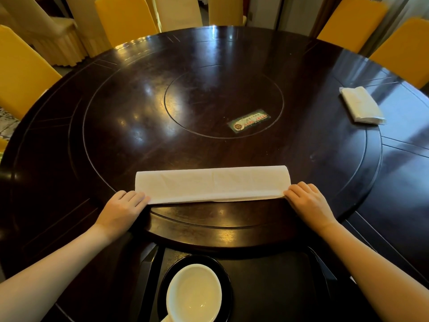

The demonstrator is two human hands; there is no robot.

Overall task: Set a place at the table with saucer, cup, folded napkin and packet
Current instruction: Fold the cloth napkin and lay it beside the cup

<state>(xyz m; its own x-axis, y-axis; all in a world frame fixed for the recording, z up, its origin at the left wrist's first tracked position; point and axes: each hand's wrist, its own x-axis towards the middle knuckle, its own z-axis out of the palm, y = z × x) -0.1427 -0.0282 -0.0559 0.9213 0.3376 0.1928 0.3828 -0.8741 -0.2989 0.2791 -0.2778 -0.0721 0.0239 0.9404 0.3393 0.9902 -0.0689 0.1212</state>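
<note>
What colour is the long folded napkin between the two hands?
The napkin is plain white; the head view shows it best.

Whether the fingers (133,196) pinch the napkin (212,184) corners cannot be told, nearer than them the bottom edge cuts off cup (193,295) and saucer (204,259), and beyond them the label (249,120) print is unreadable.

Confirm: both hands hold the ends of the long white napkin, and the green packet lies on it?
No. The head view shows the left hand and right hand holding the ends of the napkin, but the green packet lies apart from it, farther out on the centre disc.
</note>
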